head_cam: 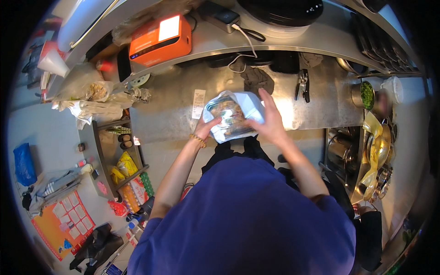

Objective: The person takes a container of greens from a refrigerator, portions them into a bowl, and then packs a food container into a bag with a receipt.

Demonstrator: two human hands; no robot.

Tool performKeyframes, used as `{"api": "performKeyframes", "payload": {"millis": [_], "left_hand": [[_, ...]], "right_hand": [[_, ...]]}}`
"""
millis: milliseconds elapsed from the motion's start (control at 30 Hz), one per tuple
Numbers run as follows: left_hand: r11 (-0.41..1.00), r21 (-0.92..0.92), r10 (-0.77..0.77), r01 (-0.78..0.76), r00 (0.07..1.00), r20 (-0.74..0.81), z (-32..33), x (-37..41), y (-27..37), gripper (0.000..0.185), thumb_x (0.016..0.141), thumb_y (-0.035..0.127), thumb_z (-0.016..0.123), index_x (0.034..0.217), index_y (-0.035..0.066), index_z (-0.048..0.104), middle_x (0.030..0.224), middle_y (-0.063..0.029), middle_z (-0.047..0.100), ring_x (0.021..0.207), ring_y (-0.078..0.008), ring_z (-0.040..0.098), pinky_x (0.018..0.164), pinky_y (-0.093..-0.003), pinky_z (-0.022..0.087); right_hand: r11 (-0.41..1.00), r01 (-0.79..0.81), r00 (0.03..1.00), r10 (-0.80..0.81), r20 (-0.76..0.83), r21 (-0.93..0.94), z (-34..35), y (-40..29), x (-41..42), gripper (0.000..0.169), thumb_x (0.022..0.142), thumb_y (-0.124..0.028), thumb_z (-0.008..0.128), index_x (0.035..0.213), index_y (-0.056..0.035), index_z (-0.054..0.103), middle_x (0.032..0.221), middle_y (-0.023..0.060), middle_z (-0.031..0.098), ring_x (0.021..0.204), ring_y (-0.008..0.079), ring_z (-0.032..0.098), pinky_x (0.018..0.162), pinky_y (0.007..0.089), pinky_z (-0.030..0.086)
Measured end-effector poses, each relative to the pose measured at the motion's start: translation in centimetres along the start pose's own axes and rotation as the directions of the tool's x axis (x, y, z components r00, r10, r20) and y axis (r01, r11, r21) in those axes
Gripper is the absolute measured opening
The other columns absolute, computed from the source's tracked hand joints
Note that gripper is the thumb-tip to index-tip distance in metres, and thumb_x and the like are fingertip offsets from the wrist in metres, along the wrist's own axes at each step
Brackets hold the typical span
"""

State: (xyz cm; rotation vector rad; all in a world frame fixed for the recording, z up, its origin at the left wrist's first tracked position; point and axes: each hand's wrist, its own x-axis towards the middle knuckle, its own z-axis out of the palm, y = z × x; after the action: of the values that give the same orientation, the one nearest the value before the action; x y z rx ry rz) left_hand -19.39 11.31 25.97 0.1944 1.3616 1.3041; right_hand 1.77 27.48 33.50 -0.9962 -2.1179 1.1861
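Note:
A clear-lidded container [225,115] of food sits inside a white bag [252,106] in front of my body, over the front part of the steel counter [165,117]. My left hand [205,129] grips the left side of the bag, its thumb across the front of the container. On the other side, my right hand [271,123] presses its thumb on the bag, with the fingers stretched up along the bag's right side. A printed paper slip [198,104] lies on the counter just left of the bag. Behind the bag is a crumpled dark cloth [259,80].
An orange label printer [160,39] and a power bank [220,17] with a white cable stand on the raised shelf [213,48]. A metal tool with black handles [302,86] lies at the right rear. Chopped greens [367,95] fill a metal pot. Plastic bags [99,92] crowd the left end.

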Motion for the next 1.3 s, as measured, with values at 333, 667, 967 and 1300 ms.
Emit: {"api": "performKeyframes", "payload": {"millis": [333, 667, 967, 1300], "left_hand": [[0.095, 0.994, 0.293, -0.048, 0.956, 0.018, -2.1, 3.7, 1.7, 0.047, 0.08, 0.005, 0.051, 0.127, 0.005, 0.055, 0.088, -0.0303, 0.063, 0.085, -0.0456, 0.062, 0.075, -0.0497, 0.051], [0.923, 0.338, 0.25, -0.186, 0.955, -0.157, -1.3, -4.0, 10.8, 0.037, 0.088, -0.001, 0.061, 0.125, 0.0, 0.056, 0.099, -0.008, 0.069, 0.083, -0.0125, 0.065, 0.067, -0.0259, 0.053], [0.904, 0.422, 0.227, -0.064, 0.909, -0.349, -9.4, -1.0, 11.0, 0.044, 0.085, 0.024, 0.069, 0.122, 0.005, 0.056, 0.099, -0.0097, 0.065, 0.086, -0.0147, 0.064, 0.071, -0.0305, 0.055], [0.676, 0.727, 0.342, 0.118, 0.824, -0.452, -15.0, 10.6, -5.4, 0.036, 0.062, 0.024, 0.083, 0.087, 0.006, 0.065, 0.083, -0.0125, 0.068, 0.074, -0.0253, 0.066, 0.069, -0.0376, 0.052]], "right_hand": [[0.889, -0.254, 0.958, 0.286, -0.031, 0.38, 0.2, 4.0, 0.7, 0.019, 0.079, 0.006, 0.054, 0.095, 0.0023, 0.063, 0.077, 0.0054, 0.066, 0.064, 0.0121, 0.062, 0.059, 0.0262, 0.05], [0.698, -0.279, 0.952, 0.289, 0.098, 0.659, -1.7, -5.9, 1.9, 0.022, 0.086, -0.001, 0.058, 0.108, -0.001, 0.059, 0.067, 0.0035, 0.057, 0.052, 0.0101, 0.053, 0.06, 0.03, 0.054], [0.821, -0.151, 0.952, 0.27, -0.142, 0.551, -1.0, -4.4, 4.8, 0.015, 0.09, -0.015, 0.064, 0.098, -0.0017, 0.063, 0.066, 0.0012, 0.054, 0.056, 0.0097, 0.05, 0.062, 0.0306, 0.053], [0.948, -0.06, 0.908, -0.079, -0.412, -0.314, -3.0, -9.4, 0.5, 0.047, 0.085, -0.02, 0.072, 0.124, -0.0004, 0.054, 0.109, 0.014, 0.063, 0.101, 0.0208, 0.06, 0.09, 0.033, 0.046]]}}
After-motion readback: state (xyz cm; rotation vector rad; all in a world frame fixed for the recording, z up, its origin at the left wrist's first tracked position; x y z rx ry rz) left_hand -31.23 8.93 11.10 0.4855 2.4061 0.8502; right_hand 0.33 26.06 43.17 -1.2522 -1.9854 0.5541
